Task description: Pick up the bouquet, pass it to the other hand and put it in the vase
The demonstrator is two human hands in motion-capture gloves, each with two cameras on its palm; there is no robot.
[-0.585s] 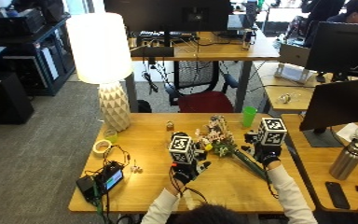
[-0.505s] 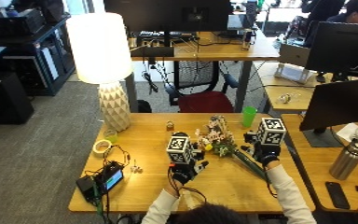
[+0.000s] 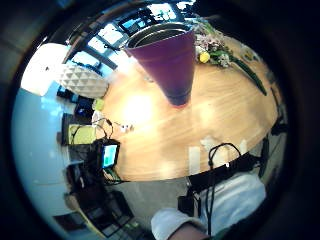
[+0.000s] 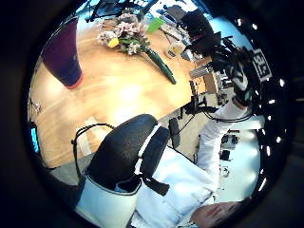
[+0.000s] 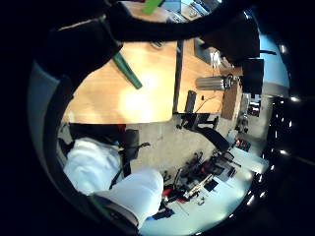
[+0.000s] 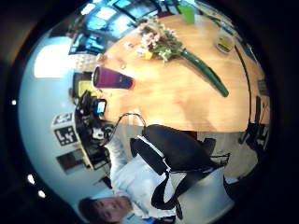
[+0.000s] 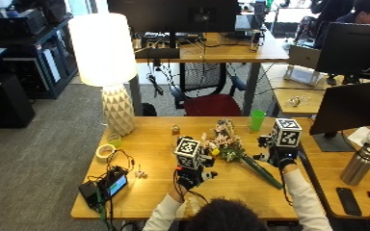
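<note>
The bouquet (image 7: 227, 144) lies flat on the wooden table (image 7: 153, 192), its blooms toward the far side and its long green stem (image 7: 265, 173) running toward the person. My right hand (image 7: 280, 156) hovers beside the stem with relaxed fingers and holds nothing; the stem (image 5: 127, 71) shows below that palm. My left hand (image 7: 191, 179) hangs over the table left of the bouquet, empty, its fingers loose. A tapered vase (image 3: 167, 60) stands upright close to the left palm, with the bouquet (image 3: 212, 47) lying behind it. The outside view hides most of the vase behind the left hand.
A tall white lamp (image 7: 111, 72) stands at the table's far left. A green cup (image 7: 257, 120) stands behind the bouquet, a tape roll (image 7: 105, 151) and a small screen device with cables (image 7: 108, 185) to the left. A metal bottle (image 7: 358, 166) is on the neighbouring desk.
</note>
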